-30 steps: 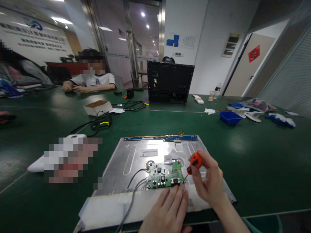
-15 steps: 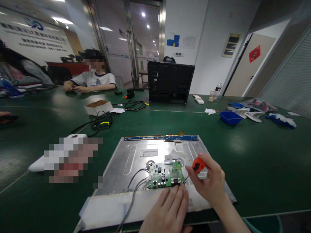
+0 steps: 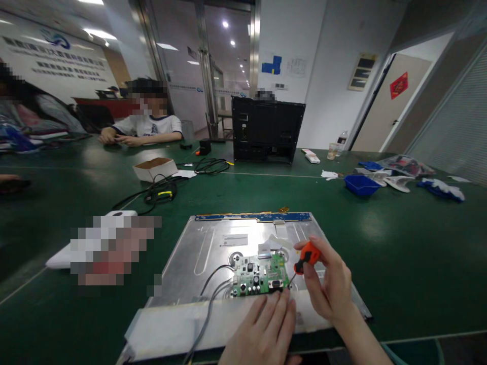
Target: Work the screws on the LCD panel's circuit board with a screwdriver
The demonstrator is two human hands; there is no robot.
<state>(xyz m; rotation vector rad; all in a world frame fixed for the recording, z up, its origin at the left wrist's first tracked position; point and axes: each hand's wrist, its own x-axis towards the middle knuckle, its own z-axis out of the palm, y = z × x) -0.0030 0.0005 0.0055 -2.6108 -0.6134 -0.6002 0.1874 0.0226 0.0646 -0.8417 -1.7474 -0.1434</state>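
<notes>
A silver metal display panel lies on the table before me, with a green circuit board on its back. My right hand grips an orange and black screwdriver by its handle. The thin shaft slants down to the board's lower right corner; whether the tip sits in a screw is too small to tell. My left hand lies flat with fingers stretched out over a whitish strip, fingertips at the board's lower edge. Grey and black cables run from the board's left side.
A black monitor housing stands farther back. Coiled black cables, a small open box and a white object lie leftward. On the right are a blue tray and gloves. Another person sits across the table.
My right thumb and fingers have shifted on the screwdriver handle, which now shows more of its orange and black side. My left hand stays in nearly the same place.
</notes>
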